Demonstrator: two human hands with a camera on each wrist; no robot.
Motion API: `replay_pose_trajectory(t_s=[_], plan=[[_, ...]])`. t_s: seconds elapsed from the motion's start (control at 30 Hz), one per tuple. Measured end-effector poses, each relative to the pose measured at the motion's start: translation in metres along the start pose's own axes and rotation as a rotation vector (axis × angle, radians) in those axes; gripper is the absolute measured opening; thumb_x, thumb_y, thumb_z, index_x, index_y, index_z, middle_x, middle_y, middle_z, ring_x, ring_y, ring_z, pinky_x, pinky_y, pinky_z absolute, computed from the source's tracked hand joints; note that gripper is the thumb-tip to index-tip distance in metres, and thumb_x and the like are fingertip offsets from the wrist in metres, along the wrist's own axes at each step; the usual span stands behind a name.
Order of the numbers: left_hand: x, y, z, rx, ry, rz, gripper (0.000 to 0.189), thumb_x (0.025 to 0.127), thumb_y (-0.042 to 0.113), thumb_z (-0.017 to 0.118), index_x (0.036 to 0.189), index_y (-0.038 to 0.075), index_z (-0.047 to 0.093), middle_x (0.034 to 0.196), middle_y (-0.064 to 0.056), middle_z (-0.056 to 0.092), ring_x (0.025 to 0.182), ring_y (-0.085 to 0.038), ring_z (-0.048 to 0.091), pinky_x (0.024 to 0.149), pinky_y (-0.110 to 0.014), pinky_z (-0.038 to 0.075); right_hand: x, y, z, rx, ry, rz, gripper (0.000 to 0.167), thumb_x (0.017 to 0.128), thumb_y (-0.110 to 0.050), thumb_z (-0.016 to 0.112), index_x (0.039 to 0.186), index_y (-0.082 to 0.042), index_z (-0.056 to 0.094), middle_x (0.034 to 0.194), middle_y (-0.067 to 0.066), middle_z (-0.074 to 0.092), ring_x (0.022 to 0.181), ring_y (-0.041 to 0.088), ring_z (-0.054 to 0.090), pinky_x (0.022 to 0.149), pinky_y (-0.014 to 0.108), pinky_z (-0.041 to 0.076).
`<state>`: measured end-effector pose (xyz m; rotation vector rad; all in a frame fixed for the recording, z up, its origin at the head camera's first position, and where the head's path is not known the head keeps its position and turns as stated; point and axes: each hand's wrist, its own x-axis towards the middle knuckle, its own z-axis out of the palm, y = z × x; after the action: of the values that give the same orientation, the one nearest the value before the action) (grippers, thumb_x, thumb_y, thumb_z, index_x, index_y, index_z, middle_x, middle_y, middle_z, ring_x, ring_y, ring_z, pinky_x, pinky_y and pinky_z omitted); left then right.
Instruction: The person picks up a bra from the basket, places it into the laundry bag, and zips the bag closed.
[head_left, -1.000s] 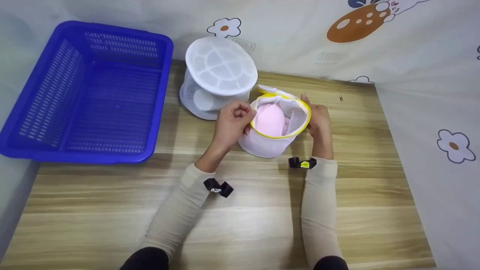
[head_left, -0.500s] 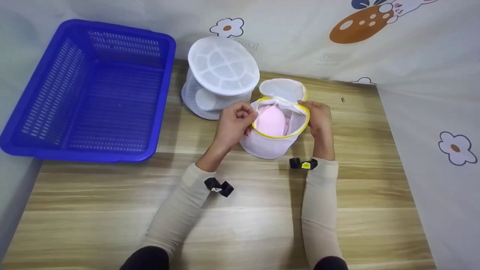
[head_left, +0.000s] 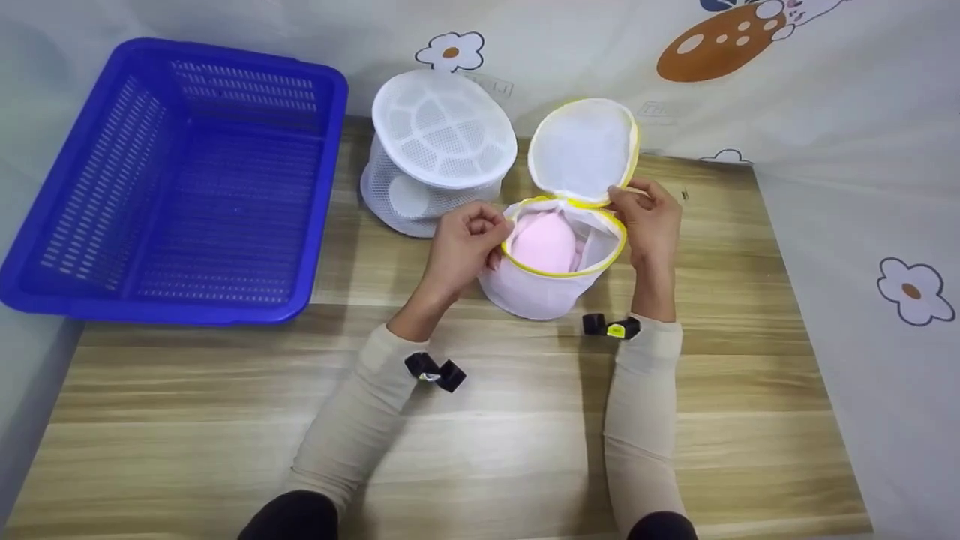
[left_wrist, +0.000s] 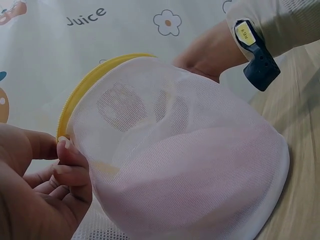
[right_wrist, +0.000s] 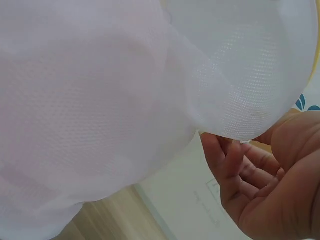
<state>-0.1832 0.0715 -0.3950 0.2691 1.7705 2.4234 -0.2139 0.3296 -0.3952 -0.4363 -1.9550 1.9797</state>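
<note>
White mesh bag with yellow rim, pink item inside; blue perforated basket; wood-grain counter; flower-print backdrop.

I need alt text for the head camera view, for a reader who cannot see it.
Two hands hold an open mesh bag with a pink item inside: the left hand pinches its yellow rim, the right hand holds the lid upright. A closed white mesh bag and a blue basket sit left.

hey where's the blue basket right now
In the head view the blue basket sits at the table's far left, beside the closed white mesh bag, well left of both hands and apart from them.
</note>
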Motion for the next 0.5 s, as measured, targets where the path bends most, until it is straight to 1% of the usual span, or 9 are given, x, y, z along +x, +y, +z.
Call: replay_pose_trajectory(t_s=[0.13, 0.23, 0.37, 0.5], plan=[[0.000, 0.001, -0.002, -0.006, 0.005, -0.031, 0.010, 0.087, -0.002, 0.064, 0.079, 0.000, 0.058, 0.054, -0.004, 0.051, 0.040, -0.011, 0.046, 0.038, -0.020, 0.035, -0.001, -0.005, -0.003, -0.002, 0.034, -0.016, 0.024, 0.077, -0.005, 0.078, 0.098, -0.001, 0.067, 0.076, 0.012, 0.069, 0.069, 0.021, 0.067, 0.062, 0.027, 0.050], [0.001, 0.002, -0.002, -0.023, 0.003, -0.055, 0.009, 0.087, -0.002, 0.064, 0.080, 0.000, 0.058, 0.055, -0.005, 0.052, 0.041, -0.011, 0.047, 0.037, -0.020, 0.034, -0.002, -0.009, -0.006, 0.008, 0.044, -0.040, 0.027, 0.075, -0.008, 0.081, 0.098, -0.002, 0.068, 0.078, 0.012, 0.070, 0.071, 0.021, 0.068, 0.060, 0.026, 0.049], [0.002, 0.003, -0.003, -0.050, -0.005, -0.078, 0.008, 0.088, -0.003, 0.062, 0.082, -0.002, 0.057, 0.055, -0.005, 0.052, 0.041, -0.011, 0.047, 0.037, -0.019, 0.034, -0.004, -0.014, -0.010, 0.038, 0.053, -0.081, 0.029, 0.074, -0.011, 0.082, 0.099, -0.002, 0.069, 0.080, 0.013, 0.069, 0.073, 0.023, 0.068, 0.058, 0.025, 0.047], [0.002, 0.004, -0.003, -0.081, -0.006, -0.097, 0.005, 0.088, -0.005, 0.061, 0.086, -0.003, 0.057, 0.058, -0.005, 0.054, 0.041, -0.010, 0.047, 0.037, -0.018, 0.035, -0.006, -0.020, -0.011, 0.086, 0.061, -0.107, 0.030, 0.074, -0.010, 0.083, 0.099, -0.002, 0.070, 0.082, 0.015, 0.069, 0.075, 0.025, 0.067, 0.058, 0.025, 0.047]])
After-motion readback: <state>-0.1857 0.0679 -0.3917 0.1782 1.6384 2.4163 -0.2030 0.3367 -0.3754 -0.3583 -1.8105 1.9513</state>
